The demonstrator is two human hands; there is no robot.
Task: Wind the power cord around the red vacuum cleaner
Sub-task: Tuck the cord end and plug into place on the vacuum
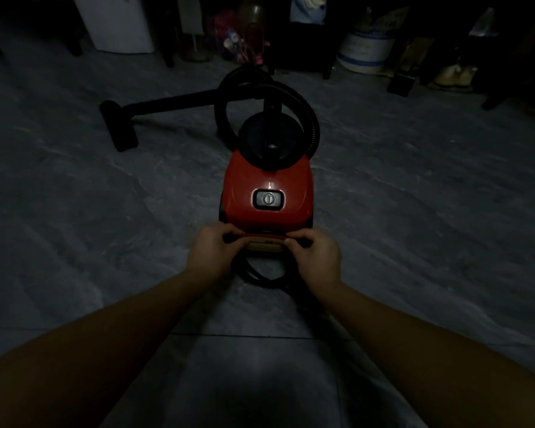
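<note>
The red vacuum cleaner [266, 193] stands on the grey floor in the middle of the head view, its power button facing up. Its black hose [303, 103] loops behind it to a wand and floor nozzle [121, 125] at the left. The black power cord [260, 274] lies in loops on the floor just below the cleaner's near end. My left hand [212, 253] and my right hand [315, 257] sit at the two sides of that near end, each pinching a stretch of cord held taut across the rear. The plug is not visible.
Dim room. Along the far wall stand a white cabinet [118, 23], dark furniture legs [328, 69], a white bucket with a blue band [365, 54] and pink clutter [238, 41]. Grey tiled floor [74, 227] spreads on both sides.
</note>
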